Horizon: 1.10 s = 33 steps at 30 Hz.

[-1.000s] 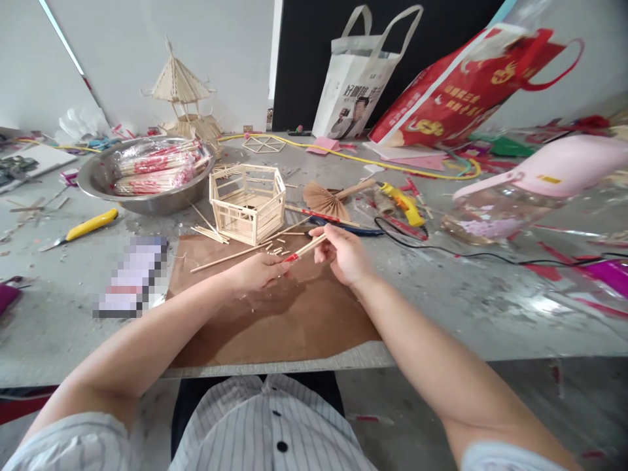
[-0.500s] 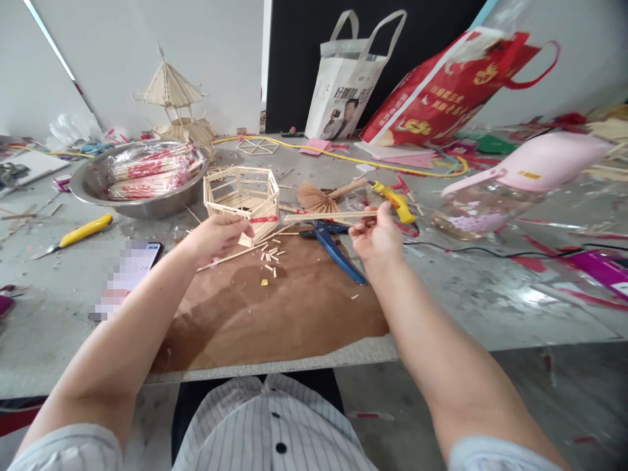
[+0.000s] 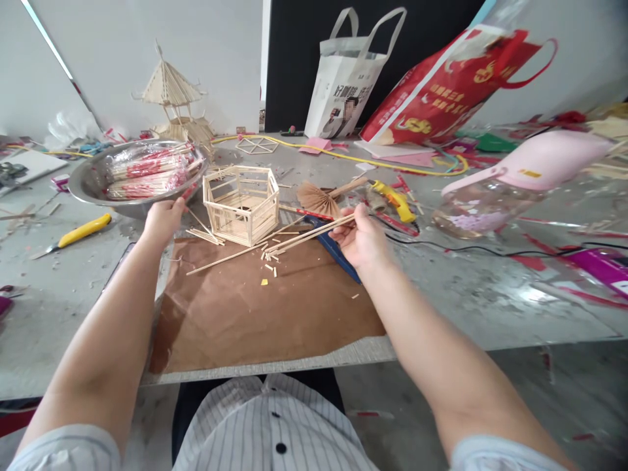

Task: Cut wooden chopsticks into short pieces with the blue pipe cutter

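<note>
Already walled but open-topped, the stick frame [image 3: 238, 226] stands right of the bowl [image 3: 91, 175]; farther right, the right hand [image 3: 364, 239] grips unattached sticks [image 3: 314, 231]; beside the bowl, the left hand [image 3: 164, 221] pinches red wrapping [image 3: 190, 191].

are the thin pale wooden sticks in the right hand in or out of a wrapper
Out: the thin pale wooden sticks show bare wood, with no wrapping on the length beyond the right hand.

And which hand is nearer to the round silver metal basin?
Left. Your left hand is by the near right side of the basin; your right hand is well off to its right.
</note>
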### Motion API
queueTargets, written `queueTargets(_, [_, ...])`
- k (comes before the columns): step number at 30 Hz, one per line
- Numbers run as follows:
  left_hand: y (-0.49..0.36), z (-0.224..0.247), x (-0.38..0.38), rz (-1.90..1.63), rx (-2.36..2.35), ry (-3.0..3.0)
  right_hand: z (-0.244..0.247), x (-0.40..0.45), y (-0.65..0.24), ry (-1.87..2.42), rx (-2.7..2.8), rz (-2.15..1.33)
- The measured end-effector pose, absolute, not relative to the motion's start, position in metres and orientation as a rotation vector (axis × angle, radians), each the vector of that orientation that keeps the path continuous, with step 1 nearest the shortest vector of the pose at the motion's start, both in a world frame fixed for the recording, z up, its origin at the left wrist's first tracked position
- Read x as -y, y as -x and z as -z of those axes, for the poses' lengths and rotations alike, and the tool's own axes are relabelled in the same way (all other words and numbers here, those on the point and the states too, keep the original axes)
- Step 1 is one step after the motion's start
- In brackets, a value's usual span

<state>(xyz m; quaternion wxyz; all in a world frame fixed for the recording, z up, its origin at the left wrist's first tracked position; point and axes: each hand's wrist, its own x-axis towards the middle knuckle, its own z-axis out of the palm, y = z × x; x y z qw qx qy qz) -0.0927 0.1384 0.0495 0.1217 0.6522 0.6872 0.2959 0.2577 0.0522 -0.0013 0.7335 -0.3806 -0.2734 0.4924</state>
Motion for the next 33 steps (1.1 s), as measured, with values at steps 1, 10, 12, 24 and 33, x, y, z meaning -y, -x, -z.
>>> queueTargets(1, [0.095, -0.043, -0.142, -0.776, -2.089, -1.931, 0.002, -0.050, -0.254, 0.836, 0.634, -1.119])
queueTargets(10, [0.094, -0.023, -0.149, -0.589, -2.244, -2.117, 0.005, -0.044, -0.240, 0.892, 0.757, -1.286])
queueTargets(12, [0.091, -0.022, -0.147, -0.733, -2.275, -2.166, 0.006, -0.044, -0.240, 0.894, 0.763, -1.288])
queueTargets(24, [0.068, -0.030, -0.114, -1.031, -1.881, -2.516, 0.009, -0.045, -0.238, 0.895, 0.776, -1.277])
queueTargets(33, [0.055, -0.020, -0.109, -0.287, -1.552, -2.830, 0.008, -0.044, -0.237, 0.919, 0.762, -1.315])
